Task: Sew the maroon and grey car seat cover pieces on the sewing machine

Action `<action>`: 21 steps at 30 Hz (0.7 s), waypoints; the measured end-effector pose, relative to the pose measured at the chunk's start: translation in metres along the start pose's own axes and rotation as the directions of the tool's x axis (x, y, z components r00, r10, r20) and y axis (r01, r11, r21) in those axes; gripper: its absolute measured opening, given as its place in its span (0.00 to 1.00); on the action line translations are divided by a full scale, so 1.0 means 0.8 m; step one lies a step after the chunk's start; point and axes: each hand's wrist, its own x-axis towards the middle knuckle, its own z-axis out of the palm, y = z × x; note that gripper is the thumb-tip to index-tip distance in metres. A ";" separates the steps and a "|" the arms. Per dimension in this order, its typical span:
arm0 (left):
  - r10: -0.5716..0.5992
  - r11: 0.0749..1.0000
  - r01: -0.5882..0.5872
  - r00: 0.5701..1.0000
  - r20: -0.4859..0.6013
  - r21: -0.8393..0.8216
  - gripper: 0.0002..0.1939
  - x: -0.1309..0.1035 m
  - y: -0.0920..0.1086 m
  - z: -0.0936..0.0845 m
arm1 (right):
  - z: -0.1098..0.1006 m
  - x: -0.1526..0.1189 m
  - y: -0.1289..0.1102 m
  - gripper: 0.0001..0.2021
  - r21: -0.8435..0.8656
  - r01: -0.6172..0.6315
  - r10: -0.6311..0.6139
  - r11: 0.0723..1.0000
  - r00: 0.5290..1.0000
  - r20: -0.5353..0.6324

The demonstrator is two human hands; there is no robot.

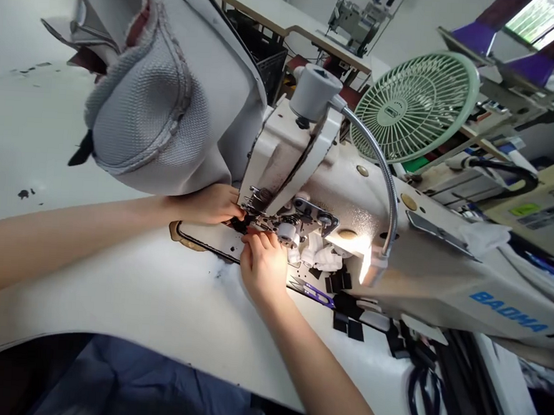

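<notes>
A sewing machine (280,151) stands over the white table, and both hands work close at its needle area. My left hand (214,203) lies left of the needle, fingers pinched on a small dark piece of material (242,223). My right hand (266,266) is on the near side, its bent fingertips pressed together at the same dark material. What lies beneath those fingers is mostly hidden. A large grey padded fabric piece (156,109) with mesh and stitched seams rises behind my left hand, its lower edge reaching toward the needle.
Purple thread snips (314,292), black fabric tabs (348,326) and white crumpled bits (326,259) lie right of my right hand. A lit lamp (371,266) hangs on a bent metal neck. Behind stands a green fan (414,106). Black straps (475,389) lie at lower right.
</notes>
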 end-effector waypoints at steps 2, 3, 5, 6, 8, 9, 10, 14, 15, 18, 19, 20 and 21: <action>-0.007 1.000 0.007 1.000 0.005 0.006 0.08 0.001 -0.002 0.000 | -0.001 0.000 0.000 0.11 0.000 0.002 -0.002 1.000 1.000 -0.007; -0.012 1.000 0.012 1.000 0.010 0.009 0.08 0.001 -0.002 0.000 | -0.002 0.000 0.000 0.12 0.002 0.005 -0.005 1.000 1.000 -0.016; -0.032 0.999 0.032 0.999 0.021 0.017 0.11 0.002 0.000 -0.001 | -0.002 0.001 0.000 0.12 0.013 0.018 -0.017 1.000 0.999 -0.036; -0.045 0.999 0.045 0.999 0.025 0.021 0.13 0.003 0.003 -0.001 | -0.003 0.001 0.000 0.12 0.020 0.026 -0.025 0.999 0.999 -0.047; -0.073 0.997 0.072 0.997 0.024 0.033 0.17 0.004 0.013 -0.004 | -0.003 0.001 0.000 0.11 0.037 0.043 -0.040 0.998 0.996 -0.074; -0.081 0.996 0.081 0.996 0.020 0.037 0.19 0.002 0.020 -0.008 | -0.003 0.001 0.000 0.11 0.045 0.050 -0.046 0.998 0.995 -0.086; -0.079 0.996 0.078 0.997 0.020 0.032 0.19 -0.002 0.029 -0.013 | -0.004 0.001 0.000 0.11 0.053 0.057 -0.051 0.997 0.994 -0.098; -0.030 0.986 0.051 0.990 0.136 -0.159 0.15 -0.057 0.067 -0.058 | -0.004 0.001 0.001 0.11 0.106 0.110 -0.093 0.988 0.984 -0.152; -0.113 0.968 0.156 0.971 0.211 -0.197 0.15 -0.078 0.075 -0.074 | -0.004 0.001 0.002 0.11 0.127 0.134 -0.113 0.983 0.981 -0.160; -0.562 0.815 0.578 0.809 0.171 -0.053 0.18 -0.134 0.090 -0.121 | -0.005 0.002 0.002 0.11 0.176 0.203 -0.172 0.963 0.970 -0.172; -0.673 0.736 0.677 0.729 0.120 0.013 0.22 -0.144 0.094 -0.131 | -0.005 0.003 0.003 0.11 0.185 0.218 -0.186 0.958 0.966 -0.178; -0.739 0.673 0.737 0.668 0.084 0.059 0.27 -0.146 0.097 -0.136 | -0.005 0.003 0.003 0.11 0.191 0.230 -0.195 0.954 0.963 -0.185; -0.768 0.640 0.764 0.636 0.073 0.079 0.32 -0.143 0.101 -0.137 | -0.004 0.004 0.003 0.10 0.196 0.239 -0.203 0.951 0.961 -0.191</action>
